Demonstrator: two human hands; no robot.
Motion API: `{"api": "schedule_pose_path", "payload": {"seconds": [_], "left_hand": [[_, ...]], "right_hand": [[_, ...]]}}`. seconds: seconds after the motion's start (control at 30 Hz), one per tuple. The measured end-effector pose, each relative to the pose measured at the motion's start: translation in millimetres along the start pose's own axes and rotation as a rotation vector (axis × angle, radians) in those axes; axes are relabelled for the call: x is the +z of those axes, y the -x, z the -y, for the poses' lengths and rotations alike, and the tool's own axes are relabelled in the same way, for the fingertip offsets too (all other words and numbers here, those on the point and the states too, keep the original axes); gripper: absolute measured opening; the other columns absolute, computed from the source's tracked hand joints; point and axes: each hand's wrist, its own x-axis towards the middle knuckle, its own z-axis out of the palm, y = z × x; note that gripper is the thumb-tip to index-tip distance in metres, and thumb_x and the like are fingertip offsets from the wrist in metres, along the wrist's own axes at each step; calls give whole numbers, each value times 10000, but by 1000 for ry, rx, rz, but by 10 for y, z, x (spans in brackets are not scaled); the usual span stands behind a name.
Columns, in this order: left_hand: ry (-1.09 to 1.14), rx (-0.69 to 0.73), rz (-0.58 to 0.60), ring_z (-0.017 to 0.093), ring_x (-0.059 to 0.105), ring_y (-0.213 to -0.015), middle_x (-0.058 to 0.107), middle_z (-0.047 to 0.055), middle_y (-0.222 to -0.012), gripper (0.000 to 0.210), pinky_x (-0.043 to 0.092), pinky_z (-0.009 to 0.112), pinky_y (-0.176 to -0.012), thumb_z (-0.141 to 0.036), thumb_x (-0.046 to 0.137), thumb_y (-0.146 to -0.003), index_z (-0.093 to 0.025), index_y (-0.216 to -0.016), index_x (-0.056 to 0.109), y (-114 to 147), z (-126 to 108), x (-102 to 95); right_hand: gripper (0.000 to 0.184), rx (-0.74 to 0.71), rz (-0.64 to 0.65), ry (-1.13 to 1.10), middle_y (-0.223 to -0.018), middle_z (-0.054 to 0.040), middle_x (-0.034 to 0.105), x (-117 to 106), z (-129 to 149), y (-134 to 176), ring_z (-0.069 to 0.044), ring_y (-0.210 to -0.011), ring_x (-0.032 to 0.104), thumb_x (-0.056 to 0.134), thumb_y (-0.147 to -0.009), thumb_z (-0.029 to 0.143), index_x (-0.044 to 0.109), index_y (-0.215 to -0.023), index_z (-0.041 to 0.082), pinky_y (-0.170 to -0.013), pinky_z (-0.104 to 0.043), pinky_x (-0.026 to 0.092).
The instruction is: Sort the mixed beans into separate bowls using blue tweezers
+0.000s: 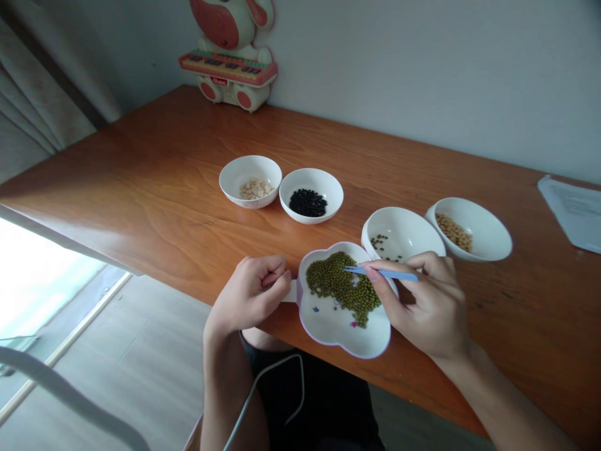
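Note:
My left hand (256, 291) is closed around the short handle of a white flower-shaped dish (323, 329) with a purple rim. Green mung beans (338, 279) are heaped over much of the dish. Between the thumb and fingers of my right hand (429, 304) is a pair of blue tweezers (394, 274), its tips over the beans. Whether a bean sits between the tips cannot be made out. Just behind the dish stands a white bowl (408, 228) with a few green beans in it, partly hidden by my right hand.
Farther back stand a bowl (251, 164) of pale flat seeds and a bowl (328, 181) of black beans. A bowl (491, 228) of tan beans is at right, near a clear plastic tray (575, 213). A toy keyboard (230, 66) stands by the wall. A cable (263, 371) crosses my lap.

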Motion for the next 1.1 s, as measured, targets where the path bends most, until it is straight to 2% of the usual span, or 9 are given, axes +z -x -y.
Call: {"api": "schedule_pose_path", "payload": {"seconds": [0.17, 0.43, 0.73, 0.93, 1.1], "left_hand": [[5, -1, 0, 84, 358, -510, 413, -53, -523, 337, 283, 234, -502, -262, 524, -890, -215, -618, 330, -2, 2, 3], [6, -1, 0, 85, 358, -516, 409, -52, -531, 336, 291, 233, -504, -260, 530, -888, -215, -620, 332, -9, -2, 6], [14, -16, -8, 87, 348, -513, 388, -54, -522, 358, 275, 228, -485, -275, 541, -878, -224, -620, 298, -2, -25, -1], [14, -27, -14, 87, 358, -513, 409, -51, -524, 353, 277, 226, -485, -282, 537, -891, -221, -620, 320, 14, 2, -1], [18, -16, -3, 88, 357, -513, 400, -53, -523, 340, 280, 223, -483, -276, 537, -877, -223, -618, 321, 6, -8, 1]], "right_hand": [[195, -6, 21, 5, -698, 29, 674, 5, -15, 15, -134, -673, 556, 782, -873, 137, 751, -1049, 215, -713, -339, 421], [191, 14, 18, 0, -719, 41, 716, 7, 5, 16, -133, -669, 579, 769, -887, 136, 751, -1042, 246, -733, -350, 420], [296, 29, -70, 10, -776, 35, 747, -74, -61, 17, -148, -664, 592, 760, -863, 94, 750, -1105, 264, -725, -356, 420], [191, -37, -5, 27, -641, 43, 651, -38, -41, 7, -140, -668, 598, 783, -873, 142, 744, -1039, 227, -718, -343, 407], [169, -35, 18, 42, -633, 44, 624, -10, -35, 5, -143, -679, 591, 773, -887, 152, 736, -1035, 225, -708, -341, 398]]}}
